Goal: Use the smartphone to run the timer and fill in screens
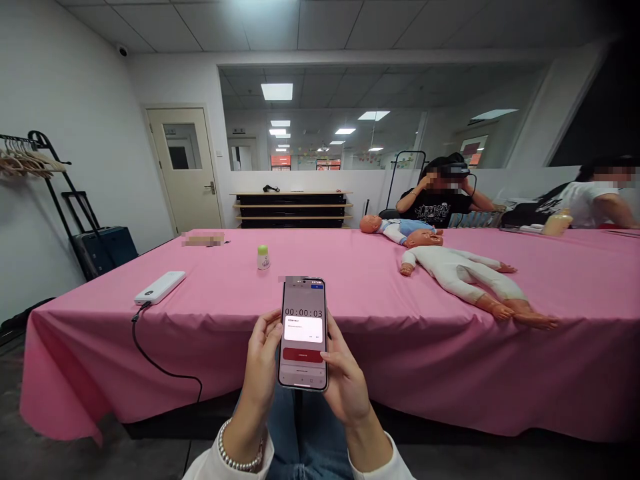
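Note:
Both my hands hold a smartphone (303, 333) upright in front of me, below the near edge of a table covered in pink cloth (350, 293). My left hand (261, 363) wraps the phone's left side, with a pearl bracelet on the wrist. My right hand (344, 373) grips its right side, thumb near the screen. The screen shows a timer reading 00:00:03, a white pop-up and a red button. A baby doll in white clothes (465, 275) lies on the table to the right. A second doll in blue (395, 229) lies behind it.
A white power bank (160, 287) with a black cable hanging down lies at the table's left. A small green-capped bottle (263, 257) stands mid-table. Two people sit at the far right side. A clothes rack (35, 160), suitcase, door and low shelf stand behind.

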### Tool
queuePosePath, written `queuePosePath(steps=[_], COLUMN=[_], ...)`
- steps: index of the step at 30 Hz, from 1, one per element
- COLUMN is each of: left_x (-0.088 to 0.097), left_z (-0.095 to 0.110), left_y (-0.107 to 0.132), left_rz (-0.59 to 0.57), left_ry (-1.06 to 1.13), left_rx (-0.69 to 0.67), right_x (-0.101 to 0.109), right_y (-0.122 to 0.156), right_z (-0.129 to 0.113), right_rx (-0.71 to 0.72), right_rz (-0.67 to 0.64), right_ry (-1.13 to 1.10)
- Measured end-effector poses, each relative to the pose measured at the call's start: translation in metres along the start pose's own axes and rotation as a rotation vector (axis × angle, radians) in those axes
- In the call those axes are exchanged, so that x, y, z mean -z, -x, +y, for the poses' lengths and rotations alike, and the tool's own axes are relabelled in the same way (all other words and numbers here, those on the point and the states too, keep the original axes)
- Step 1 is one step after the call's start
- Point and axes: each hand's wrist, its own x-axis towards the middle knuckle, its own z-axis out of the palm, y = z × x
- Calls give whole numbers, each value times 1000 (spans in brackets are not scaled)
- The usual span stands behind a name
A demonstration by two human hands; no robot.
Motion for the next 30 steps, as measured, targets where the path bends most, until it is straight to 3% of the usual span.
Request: queuePosePath(steps=[7,30], left_x=[-1,-1], left_z=[1,-4], left_y=[0,2], left_rz=[-4,-23], left_ry=[-20,-18], left_rx=[1,-1], right_x=[0,2], right_y=[-1,-2], right_z=[0,3], right_rx=[-5,20], right_rz=[70,102], right_ry=[32,88])
